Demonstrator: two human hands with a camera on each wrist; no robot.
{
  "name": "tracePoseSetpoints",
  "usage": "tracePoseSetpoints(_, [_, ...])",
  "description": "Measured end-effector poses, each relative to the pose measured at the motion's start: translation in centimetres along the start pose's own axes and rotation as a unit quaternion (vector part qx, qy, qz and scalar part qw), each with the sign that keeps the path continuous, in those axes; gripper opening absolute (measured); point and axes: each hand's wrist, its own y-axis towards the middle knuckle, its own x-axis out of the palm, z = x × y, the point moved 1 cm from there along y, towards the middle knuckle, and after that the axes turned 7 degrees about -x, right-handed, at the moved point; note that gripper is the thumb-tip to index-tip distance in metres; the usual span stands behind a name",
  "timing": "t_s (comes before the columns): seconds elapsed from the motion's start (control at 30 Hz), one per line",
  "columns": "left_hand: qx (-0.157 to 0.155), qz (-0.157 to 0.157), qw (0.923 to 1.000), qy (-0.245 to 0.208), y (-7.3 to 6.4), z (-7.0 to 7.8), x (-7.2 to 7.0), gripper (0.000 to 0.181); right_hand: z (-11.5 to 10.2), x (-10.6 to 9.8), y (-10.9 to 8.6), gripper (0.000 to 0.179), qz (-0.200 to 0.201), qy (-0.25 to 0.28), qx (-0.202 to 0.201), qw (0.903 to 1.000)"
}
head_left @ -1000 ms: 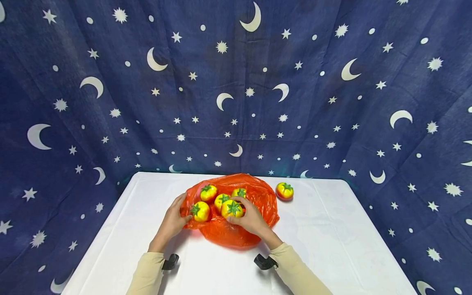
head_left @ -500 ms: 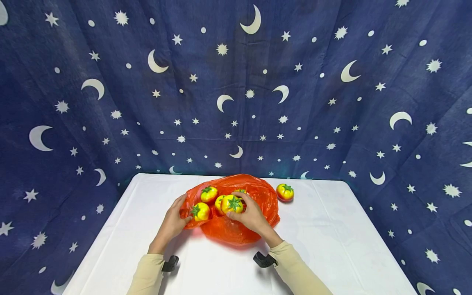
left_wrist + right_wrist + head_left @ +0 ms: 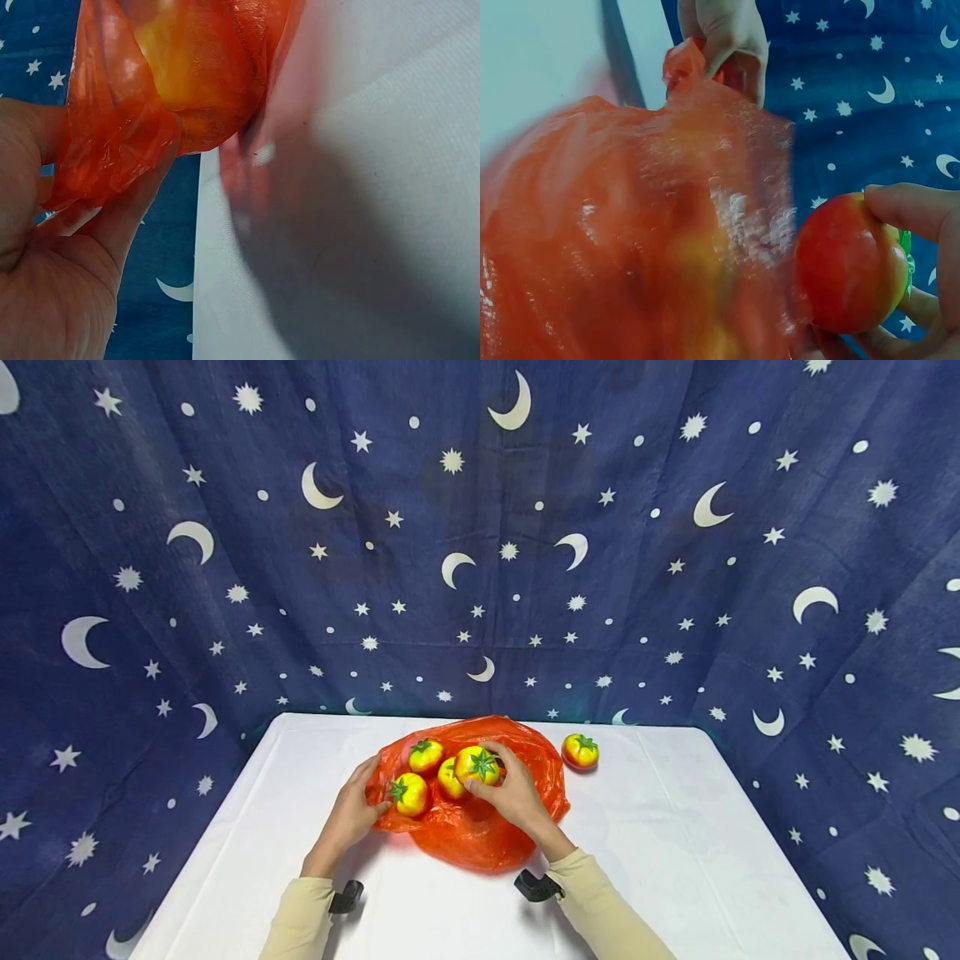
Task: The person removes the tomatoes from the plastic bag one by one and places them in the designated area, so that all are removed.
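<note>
Bag of red plastic point(image 3: 483, 839) rests on the white table point(image 3: 675, 860), mouth facing up. Left hand point(image 3: 354, 806) pinches its left edge between thumb and fingers. Right hand point(image 3: 517, 796) grips a red-and-yellow tomato point(image 3: 475, 764) between thumb and fingers above the bag; whether it touches the contents cannot be determined. Three further tomatoes point(image 3: 411, 795) are visible inside the bag. One loose tomato point(image 3: 580, 752) sits on the table, just beside the bag's right side

High up, the head camera looked forward and down over the white table point(image 3: 675, 860) toward the starry curtain point(image 3: 495, 493), while both wrist cameras point(image 3: 345, 897) peered in close, sharing the red plastic bag point(image 3: 480, 843).
</note>
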Motion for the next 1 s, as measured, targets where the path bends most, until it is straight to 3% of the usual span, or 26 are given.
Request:
tracePoseSetpoints(0.23, [-0.001, -0.002, 1.0000, 0.002, 0.2, 0.0, 0.0, 0.085, -0.1, -1.0, 0.3, 0.062, 0.010, 0.010, -0.029, 0.9995])
tracePoseSetpoints(0.47, [0.000, -0.003, 1.0000, 0.002, 0.2, -0.1, 0.1, 0.086, -0.5, -2.8, 0.0, 0.062, 0.017, -0.006, -0.014, 0.9998])
tracePoseSetpoints(0.77, [-0.003, -0.002, 1.0000, 0.000, 0.1, -0.1, 0.1, 0.086, -0.4, -4.7, -0.1, 0.062, 0.024, -0.030, -0.038, 0.9985])
tracePoseSetpoints(1.0, [-0.004, -0.001, 1.0000, -0.003, 0.1, -0.1, 0.1, 0.085, 0.1, -6.1, 0.0, 0.065, 0.022, -0.039, -0.029, 0.9986])
